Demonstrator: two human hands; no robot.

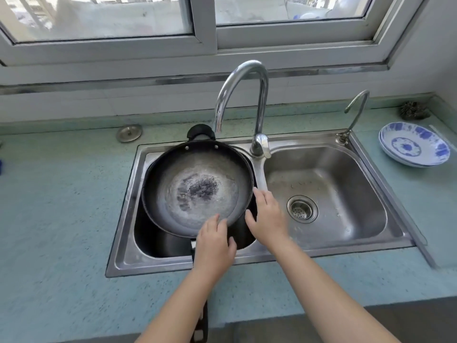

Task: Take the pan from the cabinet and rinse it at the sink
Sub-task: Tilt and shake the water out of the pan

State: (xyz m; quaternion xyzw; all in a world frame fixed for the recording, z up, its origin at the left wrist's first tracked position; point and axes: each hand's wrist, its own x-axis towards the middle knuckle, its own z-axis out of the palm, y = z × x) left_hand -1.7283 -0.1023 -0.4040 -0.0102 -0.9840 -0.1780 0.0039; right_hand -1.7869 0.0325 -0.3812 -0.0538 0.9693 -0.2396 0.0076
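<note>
Your pan [197,186] sits tilted in the left basin of the sink [329,251], its small loop handle [200,131] at the far rim and its long handle [201,325] reaching over the worktop's [61,219] near edge. Your left hand [214,246] lies on the pan's near rim, fingers loosely spread. Your right hand [268,219] touches the pan's right side, fingers spread. 2 faucets [259,107] stand behind; stacked plates [414,147] rest near the worktop's right edge.
</note>
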